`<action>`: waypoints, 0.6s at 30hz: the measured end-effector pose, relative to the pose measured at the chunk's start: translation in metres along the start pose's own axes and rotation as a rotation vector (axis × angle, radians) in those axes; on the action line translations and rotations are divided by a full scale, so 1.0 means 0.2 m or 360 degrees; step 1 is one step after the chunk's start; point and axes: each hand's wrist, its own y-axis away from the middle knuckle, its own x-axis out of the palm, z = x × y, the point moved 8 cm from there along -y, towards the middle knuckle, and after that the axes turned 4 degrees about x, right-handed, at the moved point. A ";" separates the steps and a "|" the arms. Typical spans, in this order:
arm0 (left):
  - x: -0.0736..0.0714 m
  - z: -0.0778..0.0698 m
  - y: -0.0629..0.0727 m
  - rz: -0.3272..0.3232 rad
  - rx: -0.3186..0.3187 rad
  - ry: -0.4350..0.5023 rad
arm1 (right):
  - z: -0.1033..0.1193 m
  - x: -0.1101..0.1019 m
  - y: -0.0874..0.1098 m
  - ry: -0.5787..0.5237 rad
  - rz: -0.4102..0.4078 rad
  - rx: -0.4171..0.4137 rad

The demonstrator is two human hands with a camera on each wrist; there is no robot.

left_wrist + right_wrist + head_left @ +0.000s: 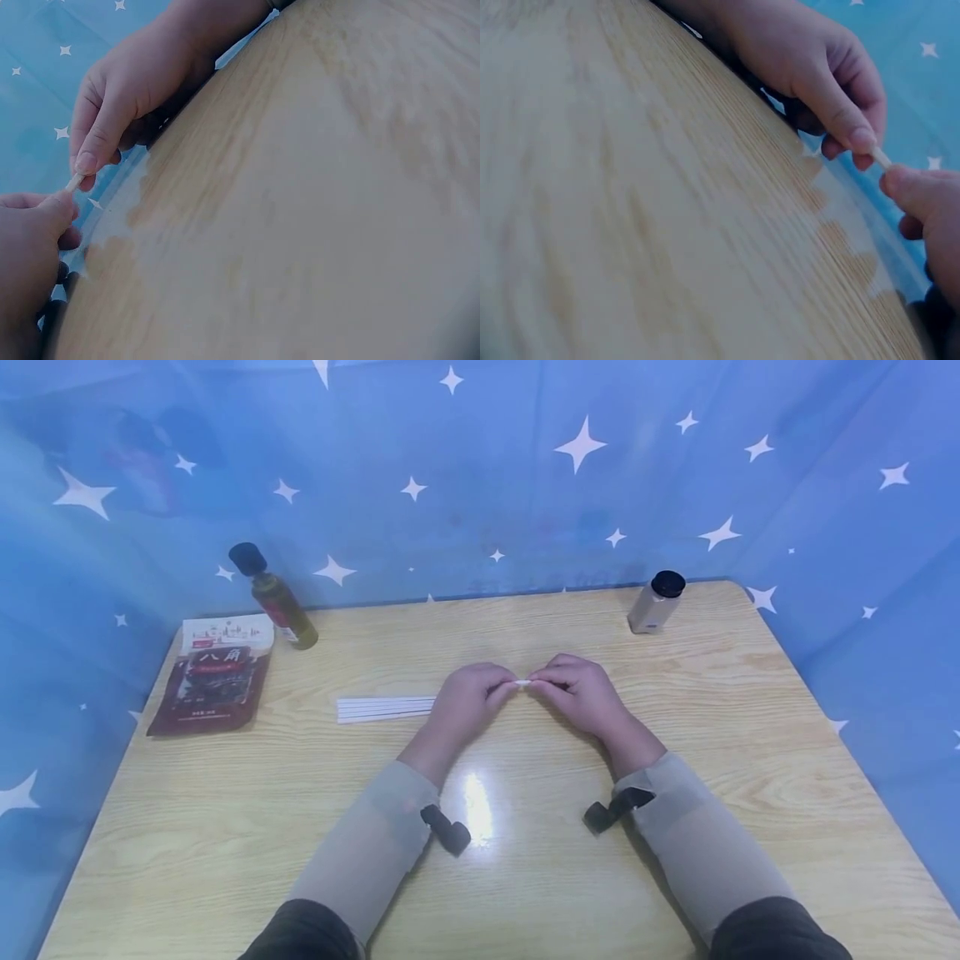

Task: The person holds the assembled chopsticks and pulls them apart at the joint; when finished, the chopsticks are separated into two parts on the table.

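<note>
Between the two hands, over the middle of the table, is a small white strip (522, 682), short and narrow. The left hand (467, 693) pinches one end of it between thumb and forefinger; the right hand (577, 691) pinches the other end the same way. Both wrist views show a short length of the strip (74, 182) bare between the fingertips, with most of it hidden by the fingers. Several long white strips (384, 708) lie side by side on the table, their right end covered by the left hand in the head view.
At the back left, a brown and white packet (217, 681) lies next to a dark-capped bottle (285, 610) of greenish content. A small black-lidded jar (655, 603) stands at the back right. The wood-patterned table (450, 893) meets a blue star-printed curtain (480, 468).
</note>
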 end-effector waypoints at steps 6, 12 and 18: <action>-0.05 0.02 0.00 -0.0084 -0.0070 0.0050 | -0.05 -0.09 0.01 -0.0042 -0.0142 0.0110; -0.02 0.03 0.00 0.0004 -0.0090 0.0030 | -0.06 -0.08 0.01 0.0008 -0.0107 0.0118; 0.00 0.02 -0.01 0.0059 -0.0054 -0.0033 | -0.05 -0.10 0.01 0.0072 -0.0137 0.0115</action>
